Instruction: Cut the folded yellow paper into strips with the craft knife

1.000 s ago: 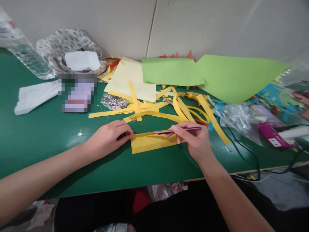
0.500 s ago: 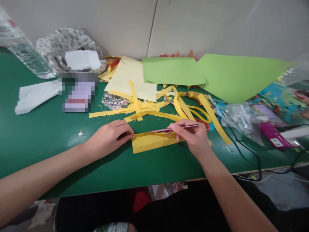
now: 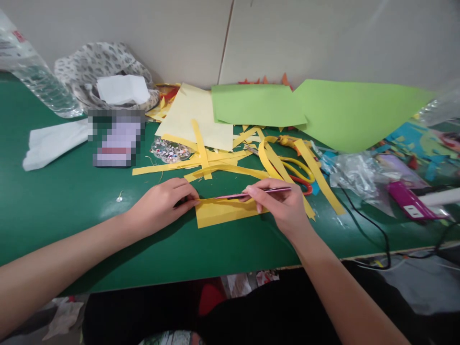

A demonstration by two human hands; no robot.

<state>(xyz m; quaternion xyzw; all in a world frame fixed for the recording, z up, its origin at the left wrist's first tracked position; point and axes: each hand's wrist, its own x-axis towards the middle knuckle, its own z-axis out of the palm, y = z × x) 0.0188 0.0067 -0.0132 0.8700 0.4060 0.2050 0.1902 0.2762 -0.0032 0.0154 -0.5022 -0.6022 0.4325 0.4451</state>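
A folded-looking sheet of yellow paper (image 3: 226, 213) lies on the green table in front of me. At its upper left corner, my left hand (image 3: 170, 199) pinches the paper edge between thumb and fingers. My right hand (image 3: 275, 201) is closed around a slim pink craft knife (image 3: 230, 196), whose exact kind is hard to make out. The knife's thin end points left along the top edge of the paper, and the paper's right end is hidden under this hand.
Behind my hands lie cut yellow strips (image 3: 201, 148), yellow-handled scissors (image 3: 300, 167) and a clear dish of gems (image 3: 170, 149). Green paper sheets (image 3: 258, 105) lean at the wall. A phone (image 3: 120, 139) and water bottle (image 3: 43, 76) are left; a purple device (image 3: 409, 199) and cables lie right.
My right hand has slid a little to the left along the paper's top edge with the pink craft knife. The left hand has stayed in place on the corner.
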